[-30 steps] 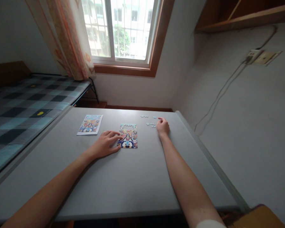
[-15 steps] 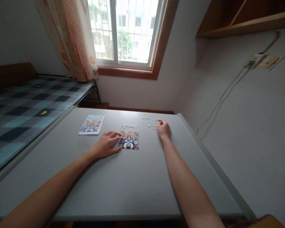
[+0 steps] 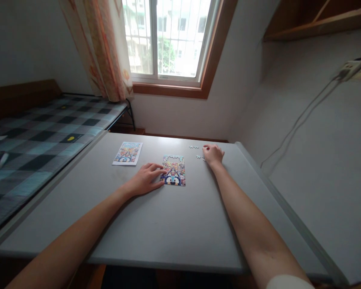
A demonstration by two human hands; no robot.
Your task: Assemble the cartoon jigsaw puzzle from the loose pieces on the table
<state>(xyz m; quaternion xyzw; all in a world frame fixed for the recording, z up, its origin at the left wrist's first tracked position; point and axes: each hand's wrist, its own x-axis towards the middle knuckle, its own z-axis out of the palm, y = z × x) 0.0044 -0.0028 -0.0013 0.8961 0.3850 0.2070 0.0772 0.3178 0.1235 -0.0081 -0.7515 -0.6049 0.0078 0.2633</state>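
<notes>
A partly assembled jigsaw puzzle (image 3: 175, 174) lies on the table, colourful, with a gap near its top edge. My left hand (image 3: 147, 178) rests on the table with fingers spread, its fingertips on the puzzle's left edge. To the right of the puzzle, my right hand (image 3: 214, 154) is closed in a pinch, thumb and forefinger down where a loose jigsaw piece lay; the hand covers that piece. Other loose pieces (image 3: 198, 157) lie beside this hand, partly hidden by it. A short row of pieces (image 3: 194, 147) lies farther back.
A printed picture sheet (image 3: 128, 153) lies on the grey table (image 3: 156, 224), left of the puzzle. A bed with a checked cover (image 3: 78, 120) stands along the left. The window (image 3: 171, 44) and curtain (image 3: 108, 52) are behind; a cable (image 3: 297, 120) hangs on the right wall.
My right hand has moved slightly left over the loose piece at its fingertips, which is now hidden. The left hand stays on the puzzle's edge. The whole view has shifted.
</notes>
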